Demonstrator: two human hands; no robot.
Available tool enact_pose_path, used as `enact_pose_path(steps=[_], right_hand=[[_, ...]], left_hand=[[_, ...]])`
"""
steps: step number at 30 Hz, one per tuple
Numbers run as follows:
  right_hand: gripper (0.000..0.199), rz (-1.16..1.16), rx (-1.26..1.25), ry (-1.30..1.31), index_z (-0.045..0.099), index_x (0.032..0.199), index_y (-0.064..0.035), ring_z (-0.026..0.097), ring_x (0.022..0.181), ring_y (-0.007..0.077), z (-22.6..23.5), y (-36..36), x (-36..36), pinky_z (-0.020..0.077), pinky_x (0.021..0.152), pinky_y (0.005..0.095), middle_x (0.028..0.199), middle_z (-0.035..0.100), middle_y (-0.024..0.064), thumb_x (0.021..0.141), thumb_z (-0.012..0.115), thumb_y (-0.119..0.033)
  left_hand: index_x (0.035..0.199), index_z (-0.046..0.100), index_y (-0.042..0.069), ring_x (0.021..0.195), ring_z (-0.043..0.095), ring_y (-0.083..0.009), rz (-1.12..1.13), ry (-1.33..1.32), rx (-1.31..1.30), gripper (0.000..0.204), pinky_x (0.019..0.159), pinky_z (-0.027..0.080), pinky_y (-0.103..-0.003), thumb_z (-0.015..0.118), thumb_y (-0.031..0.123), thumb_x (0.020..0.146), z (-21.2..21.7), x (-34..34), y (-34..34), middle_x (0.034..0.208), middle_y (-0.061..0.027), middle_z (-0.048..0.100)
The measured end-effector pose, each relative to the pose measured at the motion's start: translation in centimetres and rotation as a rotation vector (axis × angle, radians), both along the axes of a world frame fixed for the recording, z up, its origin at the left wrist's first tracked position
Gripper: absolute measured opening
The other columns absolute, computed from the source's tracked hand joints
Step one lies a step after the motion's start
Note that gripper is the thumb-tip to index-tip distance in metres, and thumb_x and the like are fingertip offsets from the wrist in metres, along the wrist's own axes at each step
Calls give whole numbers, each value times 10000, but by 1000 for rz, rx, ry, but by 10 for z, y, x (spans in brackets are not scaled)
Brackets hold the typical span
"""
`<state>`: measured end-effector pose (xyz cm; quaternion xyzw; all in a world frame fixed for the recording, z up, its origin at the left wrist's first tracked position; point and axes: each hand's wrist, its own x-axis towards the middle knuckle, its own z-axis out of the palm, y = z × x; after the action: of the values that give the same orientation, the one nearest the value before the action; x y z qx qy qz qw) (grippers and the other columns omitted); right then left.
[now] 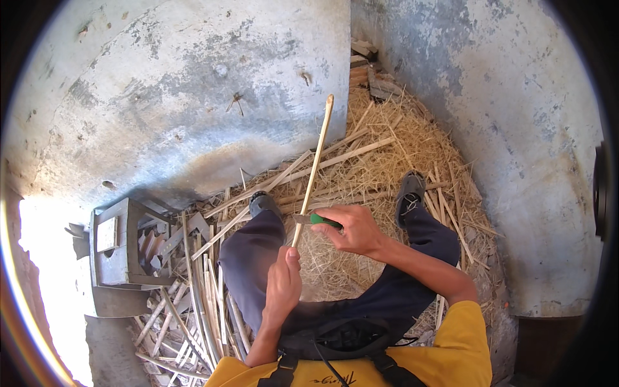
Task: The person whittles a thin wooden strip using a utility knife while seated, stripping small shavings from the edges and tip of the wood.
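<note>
My left hand (282, 277) is closed round the lower end of a pale wooden stick (314, 169), which slants up and away from me to a blunt tip. In my right hand (353, 230) is a knife with a green handle (324, 220). Its short blade (301, 219) lies against the stick a little above my left hand. Both hands are in front of me, between my spread knees. My right palm hides part of the knife's handle.
Shavings and straw-like strips (380, 168) cover the floor around my shoes. Long split sticks (209, 309) lie at my left. A grey wooden box (116, 245) stands at the far left. Worn, peeling walls (193, 84) meet in a corner ahead.
</note>
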<state>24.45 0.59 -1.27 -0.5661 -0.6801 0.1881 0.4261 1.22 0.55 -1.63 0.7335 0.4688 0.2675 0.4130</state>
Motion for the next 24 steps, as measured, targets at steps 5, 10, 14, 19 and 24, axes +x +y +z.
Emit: enact_pose_path(steps=[5,10,14,19,24], right_hand=[[335,1,100,-54,803,1151,-1,782,765,319,-4,8,4,619,666,382,1025,816,180,932,840,-252],[327,-32,148,-25,795,1148,-53,741,760,350,-10,17,7,571,669,444,958,790,145,973,792,-329],[313,-87,14,-72,801,1130,-58,732,729,323,-5,25,15,552,644,433,922,786,128,992,777,-338],[327,-159,143,-90,810,1122,-49,706,647,298,-10,43,43,531,593,404,841,774,119,997,778,-349],[391,-215,172,-127,813,1164,-30,689,586,265,-16,57,55,517,551,381,815,777,130,1010,768,-386]], left_hand=[[991,539,-2,622,524,-331,18,5,17,451,657,451,-464,322,321,1219,-1,0,0,702,-157,523],[990,543,-3,624,529,-336,23,9,-12,458,661,451,-474,324,327,1219,-4,-3,-1,704,-157,529],[975,543,0,636,539,-339,11,14,5,475,662,450,-473,320,340,1219,-12,-13,-8,706,-156,537],[957,542,6,645,540,-327,3,23,-20,481,667,452,-465,323,345,1219,-16,-24,-20,713,-149,540],[1045,586,16,766,595,-491,-19,56,36,326,708,441,-570,406,242,1196,-19,-36,-24,791,-222,606]])
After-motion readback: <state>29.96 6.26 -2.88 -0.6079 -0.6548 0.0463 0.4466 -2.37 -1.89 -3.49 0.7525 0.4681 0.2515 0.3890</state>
